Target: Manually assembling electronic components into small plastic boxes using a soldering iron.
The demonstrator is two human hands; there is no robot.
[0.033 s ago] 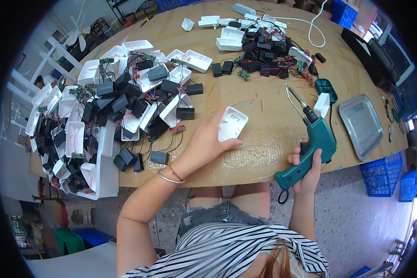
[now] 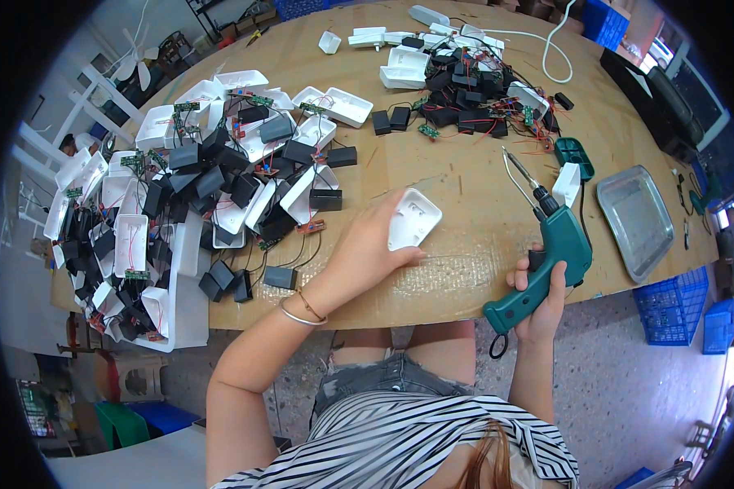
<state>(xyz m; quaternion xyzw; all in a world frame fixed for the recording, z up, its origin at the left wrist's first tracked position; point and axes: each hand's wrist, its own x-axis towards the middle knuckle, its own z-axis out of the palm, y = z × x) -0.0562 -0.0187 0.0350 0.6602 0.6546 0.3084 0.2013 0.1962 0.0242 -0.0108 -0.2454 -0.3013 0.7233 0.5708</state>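
Observation:
My left hand [image 2: 360,246] is closed round the side of a small white plastic case [image 2: 415,218], whose hollow inner face shows. It is held over the near middle of the table. In my right hand [image 2: 544,308] is a green pistol-shaped soldering gun [image 2: 566,238]. Its metal tip [image 2: 520,165] points up and away to the left, with a thin bent tube beside it. The thumb lies along the handle, and the other fingers wrap round near the black trigger [image 2: 537,260]. The soldering gun's tip is well apart from the case.
On the left, white cases, black blocks and wired circuit boards heap up [image 2: 236,175], partly in a white bin [image 2: 189,281]. Another such heap [image 2: 473,90] lies at the back. To the right are a metal tray [image 2: 638,224], a green holder [image 2: 575,157] and a white piece [image 2: 567,186].
My left hand has shifted very slightly to the right with the white case. The right hand and the soldering gun stay where they were.

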